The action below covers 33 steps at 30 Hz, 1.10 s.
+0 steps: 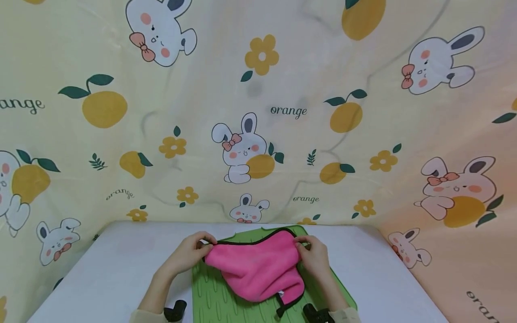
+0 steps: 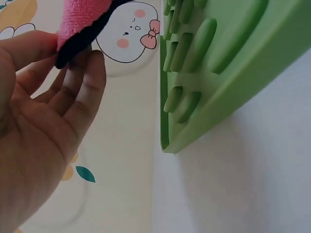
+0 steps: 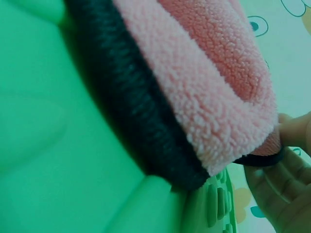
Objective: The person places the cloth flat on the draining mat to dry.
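A pink fleecy cloth (image 1: 258,269) with black edging hangs in folds between both hands over a green ridged mat (image 1: 207,296). At its upper left corner, my left hand (image 1: 189,255) pinches the black edge; the left wrist view shows this corner (image 2: 85,22) between thumb and fingers. The right hand (image 1: 317,256) pinches the upper right corner. In the right wrist view, the cloth's fluffy folds (image 3: 209,97) fill the middle, and its lower black edging (image 3: 131,87) lies close over the green surface. A small black tab (image 1: 279,310) dangles from the lower edge.
The mat lies on a white table (image 1: 117,269), its raised rim (image 2: 233,92) showing in the left wrist view. Behind the table hangs a curtain (image 1: 218,80) printed with rabbits and oranges. A black wrist mount (image 1: 175,311) sits by each forearm.
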Motion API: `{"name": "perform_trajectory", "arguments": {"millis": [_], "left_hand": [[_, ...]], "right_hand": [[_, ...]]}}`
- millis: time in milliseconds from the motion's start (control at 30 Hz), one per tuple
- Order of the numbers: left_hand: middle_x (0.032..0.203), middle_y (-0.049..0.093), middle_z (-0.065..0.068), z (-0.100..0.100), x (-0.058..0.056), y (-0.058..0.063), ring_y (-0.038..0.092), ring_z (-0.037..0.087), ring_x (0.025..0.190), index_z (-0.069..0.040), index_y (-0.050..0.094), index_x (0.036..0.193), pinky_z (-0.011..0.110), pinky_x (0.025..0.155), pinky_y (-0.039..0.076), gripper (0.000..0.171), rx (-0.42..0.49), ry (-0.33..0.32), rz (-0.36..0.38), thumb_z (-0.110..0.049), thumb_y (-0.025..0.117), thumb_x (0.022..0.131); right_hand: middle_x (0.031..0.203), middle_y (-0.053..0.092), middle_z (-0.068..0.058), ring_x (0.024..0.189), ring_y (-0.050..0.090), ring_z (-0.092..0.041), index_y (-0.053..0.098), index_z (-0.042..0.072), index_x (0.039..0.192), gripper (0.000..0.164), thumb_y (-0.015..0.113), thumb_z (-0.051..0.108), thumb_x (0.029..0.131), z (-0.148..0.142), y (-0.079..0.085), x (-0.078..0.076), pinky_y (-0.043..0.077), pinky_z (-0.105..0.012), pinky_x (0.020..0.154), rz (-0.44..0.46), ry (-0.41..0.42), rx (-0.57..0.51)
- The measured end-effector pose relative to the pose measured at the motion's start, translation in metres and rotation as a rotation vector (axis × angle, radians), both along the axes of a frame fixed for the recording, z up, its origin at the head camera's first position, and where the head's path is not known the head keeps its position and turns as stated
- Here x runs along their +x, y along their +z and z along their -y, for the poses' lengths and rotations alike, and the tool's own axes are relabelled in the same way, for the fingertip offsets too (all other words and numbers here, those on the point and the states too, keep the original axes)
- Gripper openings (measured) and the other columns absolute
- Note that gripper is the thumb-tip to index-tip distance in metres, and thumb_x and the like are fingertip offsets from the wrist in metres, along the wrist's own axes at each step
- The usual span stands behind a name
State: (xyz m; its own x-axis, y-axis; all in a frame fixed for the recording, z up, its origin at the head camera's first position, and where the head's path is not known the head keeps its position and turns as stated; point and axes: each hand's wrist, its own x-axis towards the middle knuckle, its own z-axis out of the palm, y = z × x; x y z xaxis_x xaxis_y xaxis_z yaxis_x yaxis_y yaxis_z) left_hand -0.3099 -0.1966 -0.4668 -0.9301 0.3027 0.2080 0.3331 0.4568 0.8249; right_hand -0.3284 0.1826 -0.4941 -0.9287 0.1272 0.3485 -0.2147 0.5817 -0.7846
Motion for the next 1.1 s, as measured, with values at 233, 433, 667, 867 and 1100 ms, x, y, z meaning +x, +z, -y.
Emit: {"name": "perform_trajectory", "arguments": {"millis": [233,433,667,867,1100], "left_hand": [[0.129,0.064,0.017,-0.001,-0.003,-0.004,0.061,0.027,0.104,0.002,0.068,0.127,0.041,0.087,0.053,0.039,-0.063,-0.016,0.004,-0.015,0.075,0.093],[0.129,0.060,0.020,-0.003,-0.004,-0.013,0.060,0.036,0.115,0.006,0.066,0.129,0.053,0.098,0.050,0.046,-0.114,-0.025,-0.057,-0.004,0.077,0.086],[0.114,0.064,0.016,-0.013,-0.004,-0.018,0.067,0.027,0.097,-0.002,0.071,0.119,0.043,0.084,0.055,0.033,-0.077,0.159,-0.042,0.004,0.073,0.087],[0.100,0.069,0.010,-0.018,-0.007,-0.023,0.064,0.023,0.092,-0.011,0.073,0.104,0.046,0.081,0.054,0.019,-0.132,0.242,-0.054,0.002,0.073,0.091],[0.092,0.068,0.010,-0.019,-0.004,-0.022,0.058,0.022,0.080,-0.009,0.066,0.120,0.040,0.070,0.049,0.021,-0.159,0.240,0.053,-0.008,0.066,0.100]], "right_hand": [[0.110,0.072,-0.013,0.078,0.063,-0.013,0.079,0.006,0.110,0.016,0.072,0.008,0.096,0.000,0.000,-0.001,0.050,-0.026,0.066,-0.005,-0.047,-0.021],[0.130,0.062,-0.016,0.095,0.065,-0.023,0.069,0.004,0.132,0.038,0.065,0.003,0.094,-0.001,-0.003,-0.006,0.052,-0.030,0.076,0.067,0.081,0.005],[0.139,0.052,-0.024,0.097,0.059,-0.026,0.059,-0.006,0.141,0.054,0.067,-0.007,0.088,-0.003,-0.009,-0.010,0.050,-0.036,0.082,0.018,0.185,0.083],[0.144,0.048,-0.029,0.127,0.052,-0.042,0.052,-0.012,0.144,0.058,0.069,-0.004,0.090,-0.006,-0.015,-0.011,0.045,-0.055,0.104,0.015,0.241,0.131],[0.150,0.038,-0.034,0.140,0.040,-0.051,0.041,-0.015,0.150,0.066,0.067,0.006,0.093,-0.007,-0.016,-0.010,0.035,-0.061,0.114,0.105,0.280,0.138]]}}
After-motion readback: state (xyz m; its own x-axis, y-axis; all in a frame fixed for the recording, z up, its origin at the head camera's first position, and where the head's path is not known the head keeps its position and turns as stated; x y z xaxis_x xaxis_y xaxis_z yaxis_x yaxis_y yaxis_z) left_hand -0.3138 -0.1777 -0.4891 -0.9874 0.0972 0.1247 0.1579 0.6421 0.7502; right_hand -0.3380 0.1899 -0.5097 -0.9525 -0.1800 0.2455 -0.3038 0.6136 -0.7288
